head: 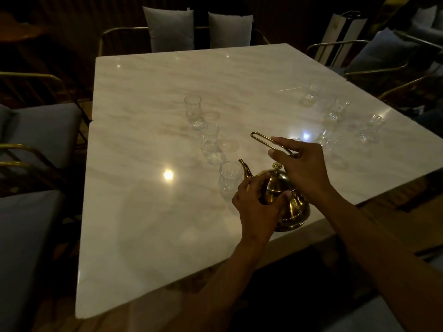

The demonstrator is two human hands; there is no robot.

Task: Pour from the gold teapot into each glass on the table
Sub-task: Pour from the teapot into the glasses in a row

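Marble counter (148, 236), dim light, chairs (36, 130) with grey cushions (169, 29) around it. Gold teapot (286, 202) sits at near right edge, spout pointing left at nearest glass (229, 179), just beside it. Two more glasses (211, 144) run in a line to far left; four glasses (335, 111) far right, blurred. Right hand (302, 168) fingers pinch the raised wire handle (266, 141). Left hand (257, 207) fingers cupped on teapot body, hiding its left side.
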